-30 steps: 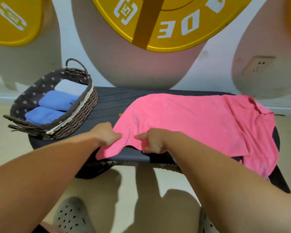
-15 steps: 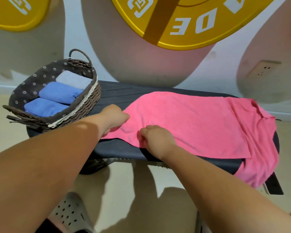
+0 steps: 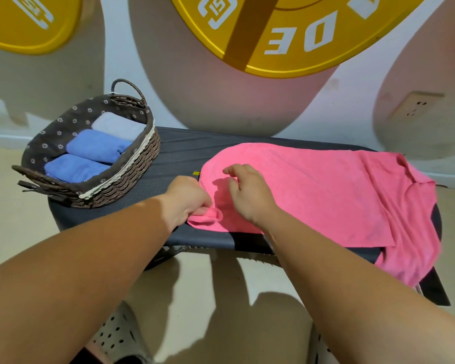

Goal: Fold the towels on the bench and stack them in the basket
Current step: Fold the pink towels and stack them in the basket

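Note:
A pink towel [image 3: 326,190] lies spread over the right part of the dark bench [image 3: 179,151], its right end hanging off the edge. My left hand [image 3: 187,198] pinches the towel's near left corner, which is curled up between the fingers. My right hand [image 3: 250,193] hovers just above the towel beside it, fingers apart and bent, holding nothing. At the bench's left end stands a wicker basket [image 3: 126,174] with a dotted dark lining. Inside it lie two folded blue towels [image 3: 97,145] and a folded pale grey towel [image 3: 117,126].
A wall with large yellow discs [image 3: 286,35] rises right behind the bench. A wall socket [image 3: 415,106] is at the right. Pale floor lies in front of the bench, with my perforated grey shoes [image 3: 116,337] at the bottom.
The towel's left edge has been drawn farther onto the bench. My left hand now pinches the curled corner, and my right hand has let go and lifted with its fingers spread.

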